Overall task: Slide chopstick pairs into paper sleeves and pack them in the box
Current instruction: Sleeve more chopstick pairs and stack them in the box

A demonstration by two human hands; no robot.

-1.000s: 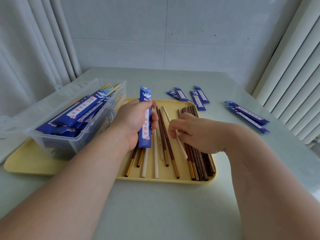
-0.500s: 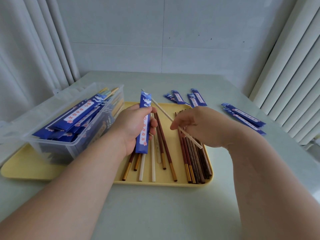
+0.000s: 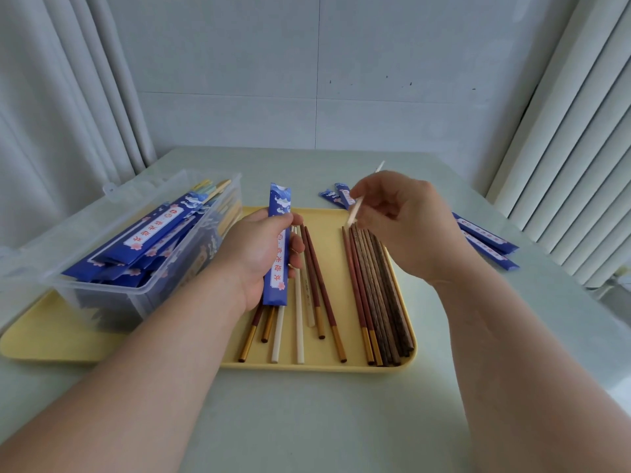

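Note:
My left hand (image 3: 257, 257) grips a blue paper sleeve (image 3: 278, 244) upright over the yellow tray (image 3: 327, 367). My right hand (image 3: 406, 220) pinches one pale chopstick (image 3: 355, 209), lifted and slanted above the tray's far edge, with its far tip sticking out behind my fingers. Loose chopsticks lie on the tray: white and red-brown ones (image 3: 309, 291) in the middle, a bundle of dark brown ones (image 3: 375, 295) at the right. The clear plastic box (image 3: 143, 288) on the left holds several filled blue sleeves (image 3: 150, 233).
Empty blue sleeves lie on the table beyond the tray (image 3: 336, 196) and at the right (image 3: 485, 240). Curtains hang at the left, vertical blinds at the right, and a tiled wall stands behind. Bare pale-green table (image 3: 307, 421) stretches in front of the tray.
My right hand picked a pale chopstick off the tray and raised it up and away to the right. My left hand kept the sleeve upright in much the same spot.

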